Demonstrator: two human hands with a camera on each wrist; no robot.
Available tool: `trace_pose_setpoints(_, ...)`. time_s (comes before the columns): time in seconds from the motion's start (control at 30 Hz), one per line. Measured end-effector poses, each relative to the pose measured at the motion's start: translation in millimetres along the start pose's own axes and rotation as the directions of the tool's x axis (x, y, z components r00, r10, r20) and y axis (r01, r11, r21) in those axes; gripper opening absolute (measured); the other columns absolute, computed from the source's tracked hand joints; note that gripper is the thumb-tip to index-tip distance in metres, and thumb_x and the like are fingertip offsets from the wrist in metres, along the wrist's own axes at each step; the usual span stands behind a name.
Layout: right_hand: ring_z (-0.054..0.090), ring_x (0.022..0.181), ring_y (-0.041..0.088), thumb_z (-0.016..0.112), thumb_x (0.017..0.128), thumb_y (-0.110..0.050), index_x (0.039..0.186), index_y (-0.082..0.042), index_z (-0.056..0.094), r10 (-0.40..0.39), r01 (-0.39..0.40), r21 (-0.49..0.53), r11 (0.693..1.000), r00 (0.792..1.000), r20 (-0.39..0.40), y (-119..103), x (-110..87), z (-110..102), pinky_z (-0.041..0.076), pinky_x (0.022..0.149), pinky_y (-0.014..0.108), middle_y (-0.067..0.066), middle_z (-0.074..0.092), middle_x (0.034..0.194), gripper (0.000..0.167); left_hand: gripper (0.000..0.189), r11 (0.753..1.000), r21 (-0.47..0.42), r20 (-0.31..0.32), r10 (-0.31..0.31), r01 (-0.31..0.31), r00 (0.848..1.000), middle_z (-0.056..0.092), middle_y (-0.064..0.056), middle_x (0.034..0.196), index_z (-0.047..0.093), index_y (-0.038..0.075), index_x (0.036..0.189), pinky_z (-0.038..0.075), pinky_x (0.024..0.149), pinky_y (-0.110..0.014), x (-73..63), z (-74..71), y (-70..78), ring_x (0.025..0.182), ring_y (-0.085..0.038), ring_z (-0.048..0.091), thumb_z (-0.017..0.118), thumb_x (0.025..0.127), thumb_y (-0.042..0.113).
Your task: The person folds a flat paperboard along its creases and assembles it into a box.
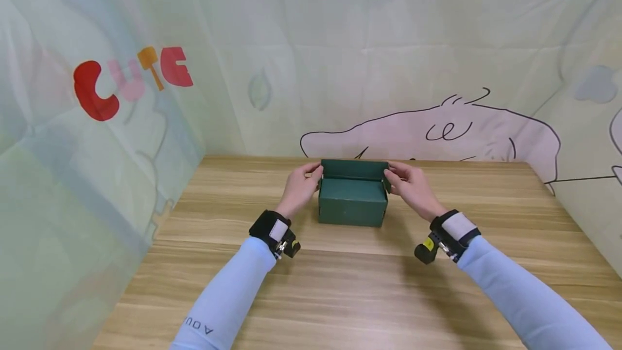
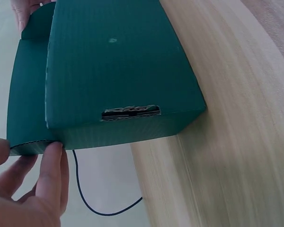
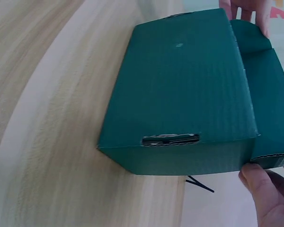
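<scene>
A dark green cardboard box (image 1: 352, 211) stands on the wooden table near its back edge. Its back flap (image 1: 355, 169) is raised and has small folded side tabs. At the left end of that flap, my left hand (image 1: 299, 188) pinches the tab between thumb and fingers. My right hand (image 1: 412, 188) holds the right tab (image 3: 274, 161) in the same way. Both wrist views show a torn slot along a box edge, one slot (image 2: 131, 112) on the left and another (image 3: 170, 139) on the right. The inside of the box is hidden.
The wooden tabletop (image 1: 340, 290) reaches toward me and to both sides. A printed cloth backdrop (image 1: 272, 69) hangs behind the table and on the left. Each wrist wears a black strap with a small camera.
</scene>
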State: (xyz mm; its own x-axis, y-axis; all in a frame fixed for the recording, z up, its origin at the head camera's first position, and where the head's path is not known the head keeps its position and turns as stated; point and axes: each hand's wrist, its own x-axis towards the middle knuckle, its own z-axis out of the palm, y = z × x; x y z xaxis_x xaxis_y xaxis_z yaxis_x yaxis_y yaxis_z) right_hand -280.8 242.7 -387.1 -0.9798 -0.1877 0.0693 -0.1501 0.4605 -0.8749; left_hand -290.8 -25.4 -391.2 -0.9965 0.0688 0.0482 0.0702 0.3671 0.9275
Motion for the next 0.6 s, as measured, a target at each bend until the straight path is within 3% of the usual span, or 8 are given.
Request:
trace_pose_setpoints(0.33,0.055,0.122,0.04,0.045,0.103,-0.029,0.148,0.002,0.032,0.093,-0.091,-0.041,0.995,0.995,0.048,-10.9,3.8,-4.2,0.052,0.091,0.041,0.028,0.046,0.142,0.056,0.041,0.999,-0.015,0.004,-0.051,0.051,0.999,0.057,-0.012,0.133,0.057,0.008,0.134,0.055,0.088,-0.036,0.2,1.5,3.0,0.108,-0.029,0.065,0.051,0.101,0.031)
trace_pose_setpoints(0.6,0.057,0.12,0.039,0.048,0.102,-0.024,0.148,0.003,0.032,0.122,-0.119,-0.043,0.992,0.991,0.049,-17.7,3.9,-4.7,0.053,0.089,0.04,0.028,0.047,0.141,0.055,0.039,0.999,-0.032,0.003,-0.041,0.041,0.999,0.058,-0.013,0.128,0.058,0.007,0.133,0.056,0.088,-0.035,-1.0,2.8,3.2,0.105,-0.027,0.065,0.051,0.101,0.028)
